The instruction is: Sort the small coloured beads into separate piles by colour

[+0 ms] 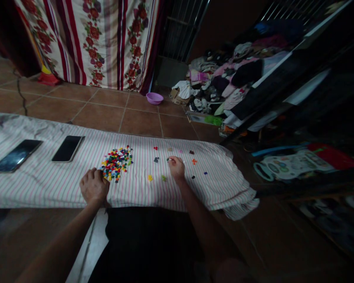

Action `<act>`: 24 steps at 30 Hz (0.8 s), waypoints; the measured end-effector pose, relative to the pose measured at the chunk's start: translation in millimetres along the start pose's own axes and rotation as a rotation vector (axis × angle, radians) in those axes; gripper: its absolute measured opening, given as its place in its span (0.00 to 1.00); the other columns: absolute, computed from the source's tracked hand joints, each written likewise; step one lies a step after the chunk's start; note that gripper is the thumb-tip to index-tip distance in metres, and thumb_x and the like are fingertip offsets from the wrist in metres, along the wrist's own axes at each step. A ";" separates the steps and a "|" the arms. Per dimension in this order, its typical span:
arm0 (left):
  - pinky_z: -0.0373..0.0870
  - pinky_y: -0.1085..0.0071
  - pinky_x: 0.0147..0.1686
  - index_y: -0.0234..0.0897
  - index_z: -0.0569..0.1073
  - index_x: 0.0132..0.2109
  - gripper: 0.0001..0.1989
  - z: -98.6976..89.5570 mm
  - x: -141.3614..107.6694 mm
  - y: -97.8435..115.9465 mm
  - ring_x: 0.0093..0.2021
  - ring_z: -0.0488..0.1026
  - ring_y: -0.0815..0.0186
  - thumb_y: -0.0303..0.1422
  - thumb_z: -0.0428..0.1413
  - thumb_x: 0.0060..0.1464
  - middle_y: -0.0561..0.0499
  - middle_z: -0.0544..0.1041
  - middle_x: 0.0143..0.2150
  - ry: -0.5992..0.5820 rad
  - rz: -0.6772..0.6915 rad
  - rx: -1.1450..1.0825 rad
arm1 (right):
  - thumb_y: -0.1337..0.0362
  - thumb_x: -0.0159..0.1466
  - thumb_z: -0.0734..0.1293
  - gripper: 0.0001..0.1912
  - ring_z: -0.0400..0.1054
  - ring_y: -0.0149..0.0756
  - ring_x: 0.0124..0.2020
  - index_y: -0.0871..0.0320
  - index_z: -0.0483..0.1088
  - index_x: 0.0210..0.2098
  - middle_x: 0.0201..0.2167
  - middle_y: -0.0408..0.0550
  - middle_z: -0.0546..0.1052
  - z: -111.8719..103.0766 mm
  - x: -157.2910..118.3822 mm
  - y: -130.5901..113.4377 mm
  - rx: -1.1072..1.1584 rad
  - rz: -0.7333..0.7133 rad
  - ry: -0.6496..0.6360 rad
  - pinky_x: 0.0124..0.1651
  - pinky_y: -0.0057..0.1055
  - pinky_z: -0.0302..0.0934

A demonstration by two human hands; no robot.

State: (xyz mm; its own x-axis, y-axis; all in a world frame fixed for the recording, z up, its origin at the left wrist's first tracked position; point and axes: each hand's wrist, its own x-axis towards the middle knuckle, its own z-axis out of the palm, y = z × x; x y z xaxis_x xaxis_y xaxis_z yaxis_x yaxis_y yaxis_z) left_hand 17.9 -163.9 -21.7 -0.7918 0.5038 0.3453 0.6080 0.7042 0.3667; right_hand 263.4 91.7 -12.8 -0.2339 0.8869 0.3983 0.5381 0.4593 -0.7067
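Observation:
A pile of small multicoloured pieces (116,163) lies on the striped cloth (141,192). My left hand (94,185) rests at the pile's lower left edge, fingers curled; what they hold, if anything, is hidden. To the right, my right hand (176,167) pinches a tiny piece too small to name, above the cloth. Around it sit small single-colour groups: red (155,148), grey (156,159), yellow (150,177), light green (163,178), orange (194,161), brown (191,152), pink (181,151), beige (170,149), black (193,177) and blue (205,173).
Two phones, one at the far left (16,156) and another (67,149) nearer the pile, lie on the cloth. Beyond, a purple basin (154,98) stands on the tiled floor. Heaped clothes (224,78) are at the back right, and a floral curtain (106,43) hangs behind.

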 end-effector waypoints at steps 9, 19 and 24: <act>0.59 0.53 0.56 0.37 0.74 0.46 0.14 -6.9 0.5 4.3 0.58 0.66 0.49 0.32 0.47 0.57 0.40 0.73 0.57 -0.025 -0.016 0.019 | 0.65 0.50 0.60 0.18 0.70 0.41 0.34 0.59 0.76 0.37 0.30 0.50 0.77 -44.5 8.9 68.1 -0.194 0.209 0.091 0.43 0.36 0.65; 0.61 0.51 0.55 0.38 0.74 0.46 0.14 -3.3 1.0 2.7 0.57 0.67 0.49 0.32 0.49 0.55 0.41 0.74 0.56 0.005 -0.028 0.012 | 0.68 0.48 0.60 0.17 0.70 0.39 0.33 0.57 0.75 0.35 0.27 0.46 0.76 -37.1 22.2 78.3 -0.238 0.238 0.041 0.43 0.35 0.66; 0.61 0.52 0.54 0.37 0.73 0.49 0.16 -2.1 1.0 -0.1 0.57 0.67 0.49 0.32 0.48 0.56 0.40 0.72 0.58 -0.019 0.004 0.054 | 0.66 0.50 0.62 0.16 0.70 0.40 0.35 0.58 0.76 0.36 0.28 0.48 0.76 -36.1 21.8 77.8 -0.233 0.184 0.030 0.44 0.35 0.66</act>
State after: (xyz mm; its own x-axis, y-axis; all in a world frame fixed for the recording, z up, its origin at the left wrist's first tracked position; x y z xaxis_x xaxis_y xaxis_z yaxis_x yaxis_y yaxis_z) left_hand 17.1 -164.6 -19.6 -0.7906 0.5157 0.3303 0.6076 0.7277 0.3183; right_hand 329.3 145.0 -38.0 -0.0926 0.9509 0.2954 0.7413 0.2639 -0.6171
